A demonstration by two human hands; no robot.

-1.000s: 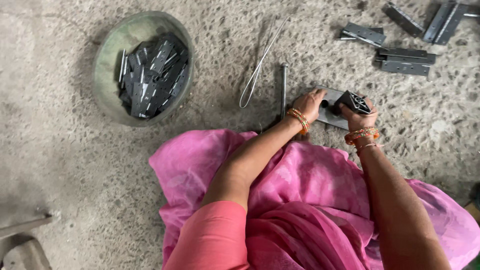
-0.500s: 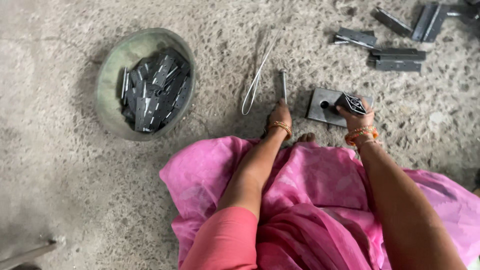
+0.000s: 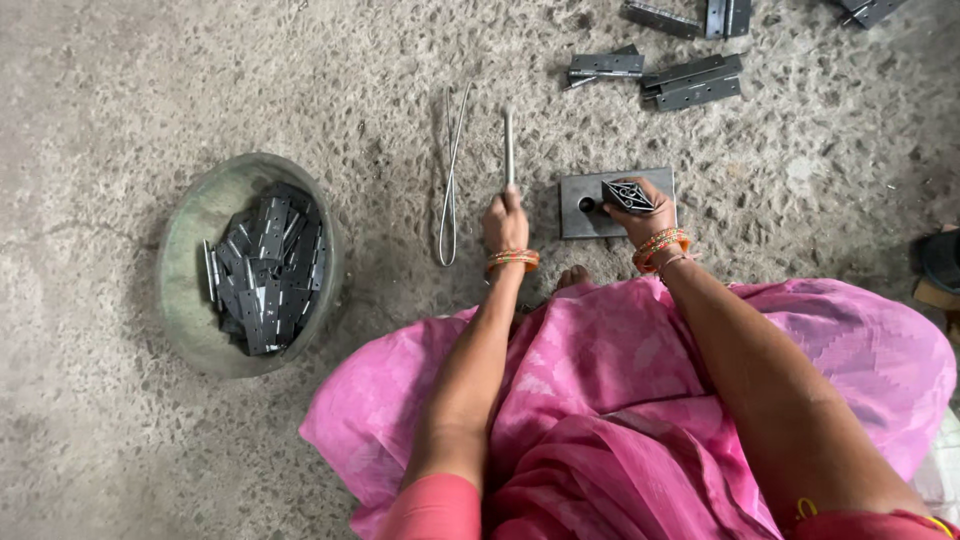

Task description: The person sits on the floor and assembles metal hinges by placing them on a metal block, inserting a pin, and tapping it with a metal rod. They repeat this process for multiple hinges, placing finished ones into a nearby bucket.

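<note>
My left hand [image 3: 505, 222] is closed around the near end of a thin metal rod [image 3: 508, 145] that lies on the concrete floor, pointing away from me. My right hand [image 3: 645, 212] holds a small dark metal piece with an openwork pattern [image 3: 628, 195] on top of a flat grey metal block [image 3: 600, 205] that has a round hole at its left side. Both wrists wear orange bangles. Pink cloth [image 3: 620, 400] covers my lap below the hands.
A round grey-green bowl [image 3: 190, 270] at the left holds several dark metal hinges [image 3: 265, 265]. A bent loop of wire [image 3: 448, 180] lies left of the rod. More hinges [image 3: 690, 82] are scattered on the floor at the upper right.
My left hand has left the metal block, moved left and taken hold of the rod's end. My right hand stays on the block with the dark piece. The view has shifted.
</note>
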